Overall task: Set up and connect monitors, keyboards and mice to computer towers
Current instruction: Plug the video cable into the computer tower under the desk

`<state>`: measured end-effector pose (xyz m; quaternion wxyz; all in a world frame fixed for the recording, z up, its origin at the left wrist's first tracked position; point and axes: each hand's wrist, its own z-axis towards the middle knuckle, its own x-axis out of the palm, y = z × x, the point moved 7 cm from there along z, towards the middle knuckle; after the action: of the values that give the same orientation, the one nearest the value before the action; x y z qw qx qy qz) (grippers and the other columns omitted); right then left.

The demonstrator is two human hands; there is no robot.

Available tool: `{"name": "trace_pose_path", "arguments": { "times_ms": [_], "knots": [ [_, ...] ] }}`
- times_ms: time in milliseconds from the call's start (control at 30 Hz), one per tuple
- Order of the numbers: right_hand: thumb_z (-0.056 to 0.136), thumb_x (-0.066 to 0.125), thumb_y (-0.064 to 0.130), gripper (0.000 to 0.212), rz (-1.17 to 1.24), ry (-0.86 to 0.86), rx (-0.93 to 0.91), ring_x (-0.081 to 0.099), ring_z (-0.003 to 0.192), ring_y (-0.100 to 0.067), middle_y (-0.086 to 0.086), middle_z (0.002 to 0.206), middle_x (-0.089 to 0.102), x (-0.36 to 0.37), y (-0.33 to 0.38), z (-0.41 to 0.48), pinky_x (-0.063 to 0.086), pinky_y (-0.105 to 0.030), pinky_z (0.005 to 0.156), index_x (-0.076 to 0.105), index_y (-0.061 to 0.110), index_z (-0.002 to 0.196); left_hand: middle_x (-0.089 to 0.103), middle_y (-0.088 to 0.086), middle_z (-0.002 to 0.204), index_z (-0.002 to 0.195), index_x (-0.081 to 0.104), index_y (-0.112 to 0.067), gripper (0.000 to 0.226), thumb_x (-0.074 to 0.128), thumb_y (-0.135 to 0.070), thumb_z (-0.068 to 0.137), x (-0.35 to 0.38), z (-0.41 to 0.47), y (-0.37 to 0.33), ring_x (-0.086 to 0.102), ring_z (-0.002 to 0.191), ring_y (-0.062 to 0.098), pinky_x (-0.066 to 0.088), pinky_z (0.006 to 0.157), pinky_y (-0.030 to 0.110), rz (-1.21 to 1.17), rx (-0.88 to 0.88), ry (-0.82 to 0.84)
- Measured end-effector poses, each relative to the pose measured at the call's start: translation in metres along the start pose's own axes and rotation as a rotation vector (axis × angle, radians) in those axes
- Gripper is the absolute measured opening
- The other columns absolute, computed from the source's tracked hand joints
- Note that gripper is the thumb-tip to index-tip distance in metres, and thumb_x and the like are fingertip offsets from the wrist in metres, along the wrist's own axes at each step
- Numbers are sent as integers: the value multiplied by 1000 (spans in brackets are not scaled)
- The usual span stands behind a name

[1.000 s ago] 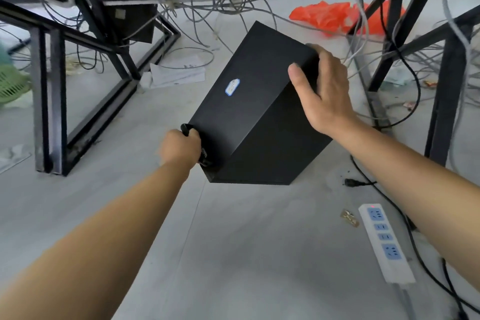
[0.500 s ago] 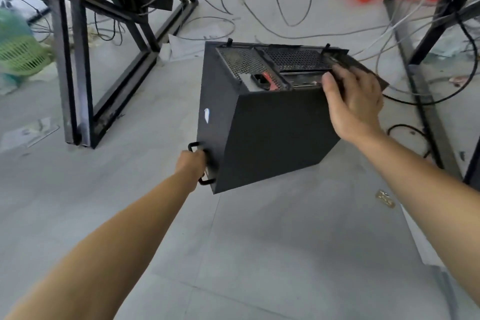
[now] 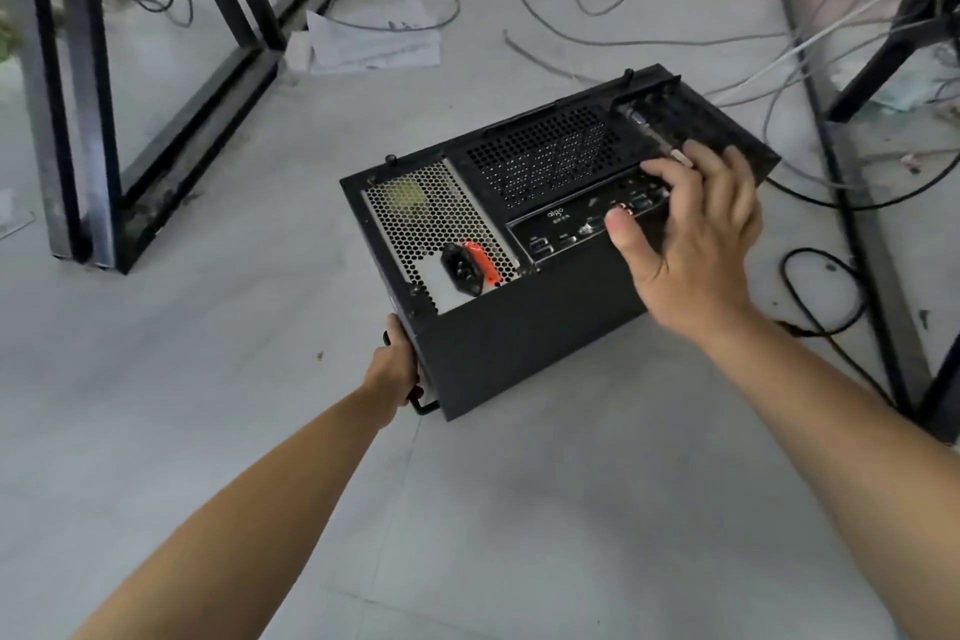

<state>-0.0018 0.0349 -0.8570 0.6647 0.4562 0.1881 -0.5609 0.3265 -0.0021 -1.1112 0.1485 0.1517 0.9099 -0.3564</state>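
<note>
Black computer tower (image 3: 519, 343) mid-frame over grey floor (image 3: 467, 509), tilted, rear panel up; resting or lifted: can't tell. PSU grille (image 3: 426, 218) at panel's 9 o'clock end w/ power socket (image 3: 462, 270) + red switch (image 3: 480, 255). Perforated vent (image 3: 545, 156) at 12. I/O plate (image 3: 561, 224) at 6, printed "aigo". L hand (image 3: 395, 364) clenched round black handle (image 3: 423, 405) at 7 o'clock corner. R hand (image 3: 691, 234) at 3 o'clock end, fingers curled onto panel, thumb on I/O plate.

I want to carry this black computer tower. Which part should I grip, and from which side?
Probably the handle at the near-left end of the computer tower, coming from the left, as the left hand grips it. It is a loop made for fingers. Steady the opposite end on the solid edge, not the perforated mesh or ports, which face up.
</note>
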Motion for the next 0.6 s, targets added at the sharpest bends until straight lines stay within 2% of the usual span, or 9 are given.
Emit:
{"name": "trace_pose_path", "arguments": {
  "times_ms": [67,133,200,267,333,400,433,533,600],
  "knots": [
    [89,28,80,76,-5,-11,6,20,146,-34,-9,150,39,3,0,3,19,-56,115,49,22,133,57,5,55,81,56,-3,40,31,-30,97,1,-3,-11,46,44,19,35,47,24,26,1,-16],
    [89,28,80,77,-12,-33,10,21,146,-34,-9,149,39,7,-1,7,19,-55,115,50,20,132,65,8,64,87,61,-4,38,34,-29,98,-2,-8,-24,56,51,23,49,51,30,74,5,-25],
    [89,28,80,77,-16,-56,14,22,146,-34,-10,149,40,9,0,8,19,-55,114,50,19,130,71,18,93,109,62,-3,32,40,-24,100,-16,-15,-44,69,79,33,60,75,44,253,90,-35],
    [89,27,80,77,-20,-61,17,23,146,-34,-11,148,40,11,0,10,19,-56,114,51,17,129,64,25,115,121,58,1,30,44,-16,101,-39,-14,-76,63,106,42,54,91,47,277,177,-99],
    [89,27,80,77,-31,-46,10,23,146,-34,-11,148,40,13,0,13,20,-57,114,51,17,128,62,26,107,103,62,5,22,50,-11,94,-71,-18,-124,60,106,46,50,86,43,77,244,-190],
    [89,26,80,78,-43,-25,3,23,146,-34,-11,149,40,13,-1,15,21,-58,113,51,18,128,55,15,85,78,55,-7,14,50,-15,88,-101,-33,-178,57,93,36,43,76,39,-83,298,-310],
    [89,26,80,78,-42,-12,3,23,146,-33,-10,149,40,13,-1,15,20,-58,113,51,18,129,51,8,82,78,53,-13,19,45,-19,93,-112,-45,-206,51,93,29,42,77,37,-136,315,-360],
    [88,23,81,81,-61,40,30,18,148,-31,-9,153,36,15,2,15,17,-57,115,49,19,132,61,14,114,121,59,-6,40,33,-27,100,-133,-93,-287,56,109,33,46,93,36,-39,494,-618],
    [88,21,82,82,-61,107,37,13,150,-28,-8,156,30,14,5,15,14,-56,118,44,20,137,56,19,132,130,52,-4,46,33,-31,99,-110,-129,-325,51,122,39,44,102,43,112,629,-627]
  ]
}}
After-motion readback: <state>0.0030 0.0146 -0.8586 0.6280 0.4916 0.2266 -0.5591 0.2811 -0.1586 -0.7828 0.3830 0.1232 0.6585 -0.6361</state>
